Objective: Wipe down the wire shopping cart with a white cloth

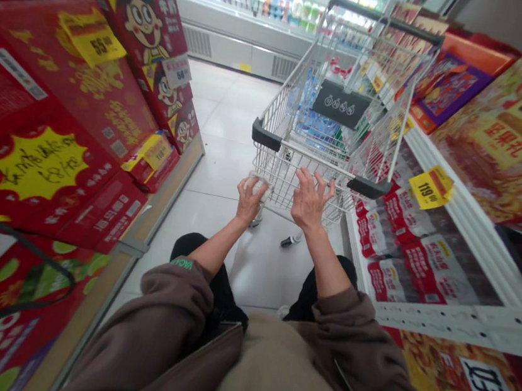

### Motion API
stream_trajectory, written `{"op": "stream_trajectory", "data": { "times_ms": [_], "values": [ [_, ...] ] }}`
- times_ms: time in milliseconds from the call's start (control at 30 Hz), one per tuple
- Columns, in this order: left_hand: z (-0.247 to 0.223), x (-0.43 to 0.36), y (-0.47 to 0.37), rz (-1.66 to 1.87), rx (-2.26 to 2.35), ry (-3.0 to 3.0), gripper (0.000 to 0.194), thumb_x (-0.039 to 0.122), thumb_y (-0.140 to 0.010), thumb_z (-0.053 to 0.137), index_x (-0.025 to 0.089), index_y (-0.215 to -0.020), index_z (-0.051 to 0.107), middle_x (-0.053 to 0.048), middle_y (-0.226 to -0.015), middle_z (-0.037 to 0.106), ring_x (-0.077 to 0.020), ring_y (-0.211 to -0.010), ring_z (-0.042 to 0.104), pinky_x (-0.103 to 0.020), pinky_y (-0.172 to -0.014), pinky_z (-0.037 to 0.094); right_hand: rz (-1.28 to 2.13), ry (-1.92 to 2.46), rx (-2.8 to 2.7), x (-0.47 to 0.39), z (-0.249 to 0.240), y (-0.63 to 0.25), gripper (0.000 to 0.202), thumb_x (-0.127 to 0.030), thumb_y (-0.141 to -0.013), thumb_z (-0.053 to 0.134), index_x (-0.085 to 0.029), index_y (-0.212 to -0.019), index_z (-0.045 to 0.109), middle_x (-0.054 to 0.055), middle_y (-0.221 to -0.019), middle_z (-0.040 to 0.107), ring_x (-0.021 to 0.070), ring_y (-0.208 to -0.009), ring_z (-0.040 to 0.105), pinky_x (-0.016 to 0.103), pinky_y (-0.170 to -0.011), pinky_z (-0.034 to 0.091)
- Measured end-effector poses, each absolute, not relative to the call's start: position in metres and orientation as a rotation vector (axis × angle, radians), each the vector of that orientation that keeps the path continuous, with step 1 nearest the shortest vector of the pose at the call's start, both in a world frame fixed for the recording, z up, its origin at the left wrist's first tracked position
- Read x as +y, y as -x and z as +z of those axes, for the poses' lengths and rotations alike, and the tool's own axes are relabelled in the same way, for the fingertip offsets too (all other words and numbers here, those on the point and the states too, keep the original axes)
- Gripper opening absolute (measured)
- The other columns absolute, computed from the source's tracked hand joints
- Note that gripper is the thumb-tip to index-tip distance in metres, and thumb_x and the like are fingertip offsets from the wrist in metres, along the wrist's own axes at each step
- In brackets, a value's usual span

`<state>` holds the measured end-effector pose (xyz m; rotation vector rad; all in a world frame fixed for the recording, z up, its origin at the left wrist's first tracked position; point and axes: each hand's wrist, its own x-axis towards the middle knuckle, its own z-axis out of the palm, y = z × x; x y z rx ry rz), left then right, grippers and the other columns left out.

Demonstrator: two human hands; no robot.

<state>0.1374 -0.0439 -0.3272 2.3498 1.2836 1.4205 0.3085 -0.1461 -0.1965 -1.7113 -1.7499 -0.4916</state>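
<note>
A wire shopping cart (294,155) with dark grey corner pieces stands right in front of me. My left hand (250,199) is at its lower left corner, with fingers curled round a whitish, crumpled cloth (266,188). Against the wire end of the cart rests my right hand (310,200), its fingers spread and touching the mesh, holding nothing I can see. A dark panel (341,104) with white round marks hangs inside the cart. Packs of bottled water (314,126) show through the wires; whether they lie in the cart or beyond it, I cannot tell.
Stacked red boxes (127,77) with yellow price tags line the left side. On the right are a white shelf edge (454,206), red-and-white packs (433,267) and gift boxes (510,137). A lit chiller (265,6) with bottles runs across the far end. White tiled floor (217,165) lies between.
</note>
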Motion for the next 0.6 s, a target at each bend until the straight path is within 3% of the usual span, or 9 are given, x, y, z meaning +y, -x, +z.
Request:
{"op": "stream_trajectory", "data": {
  "times_ms": [167, 367, 600],
  "values": [
    [-0.319, -0.034, -0.128, 1.458, 1.22, -2.369, 0.047, 0.01, -0.082, 0.055, 0.026, -0.124, 0.068, -0.012, -0.143, 0.051, -0.0339, -0.143, 0.034, -0.06, -0.123, 0.029, -0.394, 1.712, -1.789, -0.143, -0.191, -0.318, 0.059, -0.047, -0.106, 0.014, -0.028, -0.144, 0.056, 0.006, -0.153, 0.059, 0.0308, -0.141, 0.042, 0.064, -0.121, 0.012],
    [-0.309, -0.021, -0.153, 1.519, 1.223, -2.304, 0.042, 0.015, -0.085, 0.055, 0.026, -0.123, 0.069, -0.013, -0.145, 0.051, -0.0355, -0.147, 0.028, -0.06, -0.125, 0.024, -0.258, 1.675, -1.945, -0.145, -0.166, -0.331, 0.072, -0.054, -0.105, 0.001, -0.027, -0.143, 0.055, 0.003, -0.154, 0.059, 0.0283, -0.133, 0.047, 0.055, -0.114, 0.026],
    [-0.317, -0.012, -0.139, 1.325, 1.091, -2.396, 0.029, 0.021, -0.091, 0.052, 0.027, -0.111, 0.072, -0.013, -0.132, 0.06, -0.0314, -0.141, 0.037, -0.058, -0.124, 0.029, -0.093, 1.679, -2.006, -0.141, -0.141, -0.342, 0.085, -0.064, -0.1, -0.008, -0.026, -0.143, 0.056, 0.006, -0.139, 0.068, 0.0266, -0.126, 0.053, 0.05, -0.109, 0.036]
  ]
}}
